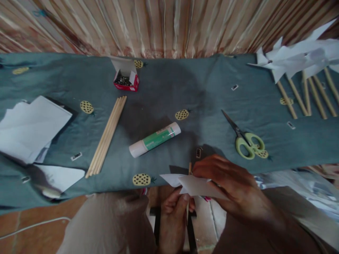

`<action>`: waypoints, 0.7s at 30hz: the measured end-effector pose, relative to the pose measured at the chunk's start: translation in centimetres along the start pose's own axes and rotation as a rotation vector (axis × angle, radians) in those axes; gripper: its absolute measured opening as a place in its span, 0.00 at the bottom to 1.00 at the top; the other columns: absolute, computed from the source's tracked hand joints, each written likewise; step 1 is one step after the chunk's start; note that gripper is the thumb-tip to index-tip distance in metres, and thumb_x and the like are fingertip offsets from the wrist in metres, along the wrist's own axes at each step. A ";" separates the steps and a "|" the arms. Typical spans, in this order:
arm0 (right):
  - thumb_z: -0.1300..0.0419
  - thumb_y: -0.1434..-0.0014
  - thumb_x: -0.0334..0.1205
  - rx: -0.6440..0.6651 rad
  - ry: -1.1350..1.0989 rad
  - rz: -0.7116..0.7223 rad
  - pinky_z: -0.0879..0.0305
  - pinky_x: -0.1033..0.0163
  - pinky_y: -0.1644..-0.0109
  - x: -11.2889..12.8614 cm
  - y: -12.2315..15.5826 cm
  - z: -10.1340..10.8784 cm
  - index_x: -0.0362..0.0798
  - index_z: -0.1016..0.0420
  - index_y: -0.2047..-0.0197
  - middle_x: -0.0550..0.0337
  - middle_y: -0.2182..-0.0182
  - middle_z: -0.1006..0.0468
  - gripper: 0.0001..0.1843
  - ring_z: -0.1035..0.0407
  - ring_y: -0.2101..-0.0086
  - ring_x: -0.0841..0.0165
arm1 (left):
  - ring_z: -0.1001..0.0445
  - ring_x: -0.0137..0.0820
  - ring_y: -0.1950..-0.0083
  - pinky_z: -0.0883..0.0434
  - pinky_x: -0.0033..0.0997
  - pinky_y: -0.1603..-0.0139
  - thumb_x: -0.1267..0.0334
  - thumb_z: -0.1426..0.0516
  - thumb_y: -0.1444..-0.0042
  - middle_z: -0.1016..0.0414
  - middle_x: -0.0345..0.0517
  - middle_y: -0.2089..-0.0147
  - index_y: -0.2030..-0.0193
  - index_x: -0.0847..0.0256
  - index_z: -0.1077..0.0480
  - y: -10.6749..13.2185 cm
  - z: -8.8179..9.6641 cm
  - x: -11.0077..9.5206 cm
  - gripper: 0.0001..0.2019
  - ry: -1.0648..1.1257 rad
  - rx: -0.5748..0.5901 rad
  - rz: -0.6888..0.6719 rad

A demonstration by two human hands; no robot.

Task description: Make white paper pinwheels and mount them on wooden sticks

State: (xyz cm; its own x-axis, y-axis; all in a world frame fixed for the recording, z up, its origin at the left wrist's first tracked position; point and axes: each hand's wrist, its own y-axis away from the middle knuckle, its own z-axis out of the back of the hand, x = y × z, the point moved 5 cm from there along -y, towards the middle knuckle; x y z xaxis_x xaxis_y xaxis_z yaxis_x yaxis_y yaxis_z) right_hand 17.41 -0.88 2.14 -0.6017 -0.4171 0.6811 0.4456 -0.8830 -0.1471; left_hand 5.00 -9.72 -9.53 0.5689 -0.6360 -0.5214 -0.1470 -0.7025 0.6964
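My left hand (pixel 173 211) is closed round a thin wooden stick (pixel 189 168) below the table's front edge, holding it upright. My right hand (pixel 230 180) presses its fingers on a folded white paper shape (pixel 194 185) at the top of that stick. The paper hides most of the stick. Just beyond my hands lie a white and green glue stick (pixel 155 139) and green-handled scissors (pixel 247 143) on the teal cloth (pixel 164 88).
A bundle of wooden sticks (pixel 107 135) lies left of the glue. A small red box of pins (pixel 125 79) stands open at the back. White paper sheets (pixel 29 128) sit at left. Finished paper pinwheels on sticks (pixel 302 70) lie at far right.
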 end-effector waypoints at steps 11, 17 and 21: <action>0.47 0.38 0.29 -0.011 0.006 0.014 0.31 0.60 0.55 0.0 -0.1 -0.4 0.49 0.33 0.55 0.57 0.61 0.22 0.09 0.29 0.58 0.66 | 0.37 0.23 0.72 0.38 0.22 0.67 0.57 0.36 0.48 0.32 0.36 0.77 0.74 0.61 0.24 0.1 0.2 0.3 0.10 0.004 0.005 0.017; 0.46 0.39 0.28 0.001 0.009 -0.025 0.31 0.61 0.54 -0.4 0.1 -0.6 0.49 0.32 0.55 0.58 0.61 0.22 0.10 0.29 0.58 0.67 | 0.37 0.22 0.74 0.38 0.22 0.68 0.56 0.35 0.49 0.32 0.36 0.78 0.70 0.59 0.22 0.2 0.3 0.5 0.09 0.005 -0.010 0.025; 0.46 0.39 0.28 0.005 0.015 -0.035 0.31 0.61 0.54 -0.4 0.0 -0.5 0.49 0.32 0.55 0.58 0.61 0.22 0.10 0.28 0.59 0.67 | 0.37 0.22 0.73 0.38 0.22 0.68 0.55 0.35 0.50 0.31 0.36 0.77 0.71 0.60 0.22 0.1 0.1 0.2 0.10 0.004 -0.011 0.018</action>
State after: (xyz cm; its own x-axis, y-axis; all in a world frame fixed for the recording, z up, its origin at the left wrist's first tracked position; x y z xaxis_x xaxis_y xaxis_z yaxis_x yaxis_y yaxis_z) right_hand 17.29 -0.81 1.48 -0.6269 -0.3888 0.6751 0.4272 -0.8962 -0.1195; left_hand 5.00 -9.98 -9.64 0.5692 -0.6470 -0.5073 -0.1478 -0.6875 0.7110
